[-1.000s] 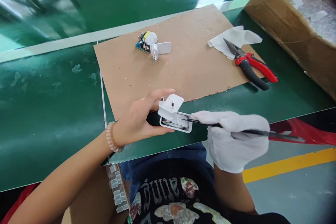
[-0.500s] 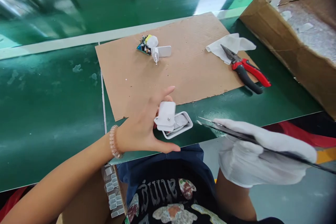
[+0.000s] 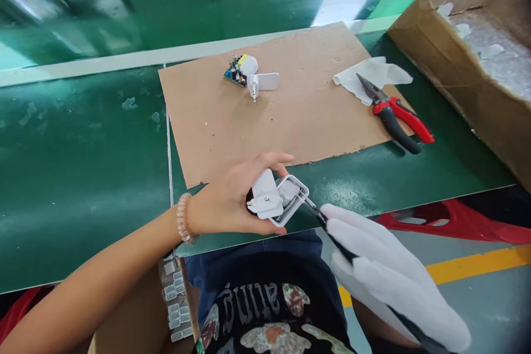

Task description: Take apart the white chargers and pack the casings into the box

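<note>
Green-matted assembly bench [image 3: 83, 149] carrying a sheet of corrugated cardboard [image 3: 199, 121]; grey floor with a yellow line [image 3: 477, 265] beyond. Left hand [image 3: 224, 202], bare, with a beaded bracelet [image 3: 182, 218]: fingers clenched around a white plug housing [image 3: 265, 196], which is held above the bench's near edge with its open side showing. Right hand [image 3: 385, 276], white-gloved: fingers closed on slim black tweezers [image 3: 336, 240], their tips at the housing's rim; actual contact cannot be told. Good practice, in judgement: cradle the housing firmly and bring the tips in at a shallow angle. On the cardboard, a small circuit board [image 3: 234, 73] lies beside a white plug part [image 3: 261, 82]. At right, red-and-black long-nose pliers [image 3: 394, 116] rest partly on a white cloth [image 3: 365, 78], near an open carton [image 3: 464, 83]. Shirt print [image 3: 265, 298]: large inverted lettering, not reliably legible; no brand seen.
</note>
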Available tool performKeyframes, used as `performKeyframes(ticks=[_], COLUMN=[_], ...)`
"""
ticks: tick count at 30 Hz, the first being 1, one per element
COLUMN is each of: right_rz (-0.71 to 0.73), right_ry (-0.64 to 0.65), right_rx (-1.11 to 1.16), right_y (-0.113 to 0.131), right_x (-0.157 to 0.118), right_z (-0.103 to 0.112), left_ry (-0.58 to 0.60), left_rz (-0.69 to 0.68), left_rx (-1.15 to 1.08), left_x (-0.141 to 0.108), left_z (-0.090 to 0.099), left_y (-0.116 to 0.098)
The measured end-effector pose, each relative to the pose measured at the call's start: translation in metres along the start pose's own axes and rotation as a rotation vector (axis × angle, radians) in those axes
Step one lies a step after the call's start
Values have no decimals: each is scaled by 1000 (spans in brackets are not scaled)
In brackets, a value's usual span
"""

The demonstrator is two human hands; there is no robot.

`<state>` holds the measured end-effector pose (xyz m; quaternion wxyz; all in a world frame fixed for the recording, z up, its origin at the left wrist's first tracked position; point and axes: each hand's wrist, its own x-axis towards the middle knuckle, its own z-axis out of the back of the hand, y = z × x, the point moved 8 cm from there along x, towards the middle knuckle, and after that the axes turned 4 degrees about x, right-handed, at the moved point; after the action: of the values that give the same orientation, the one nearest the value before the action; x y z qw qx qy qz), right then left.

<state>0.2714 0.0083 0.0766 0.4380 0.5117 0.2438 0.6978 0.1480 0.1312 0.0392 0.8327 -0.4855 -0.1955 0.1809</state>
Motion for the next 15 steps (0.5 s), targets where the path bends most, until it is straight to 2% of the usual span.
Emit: performKeyframes(ticks=[2,7,15], right_rz=[86,99,116], right_ry=[56,-77,-124], right_rx=[-45,15,102], right_y=[1,-13,-17], right_x=[-6,-11,-3], right_z=[-1,0,-1], left_ry=[-9,-18,-19], left_rz=[-30,-99,-100], left_rx=[33,65,46], left_x=[1,4,2], left_z=[2,4,3], left_y=[-3,-10,-8])
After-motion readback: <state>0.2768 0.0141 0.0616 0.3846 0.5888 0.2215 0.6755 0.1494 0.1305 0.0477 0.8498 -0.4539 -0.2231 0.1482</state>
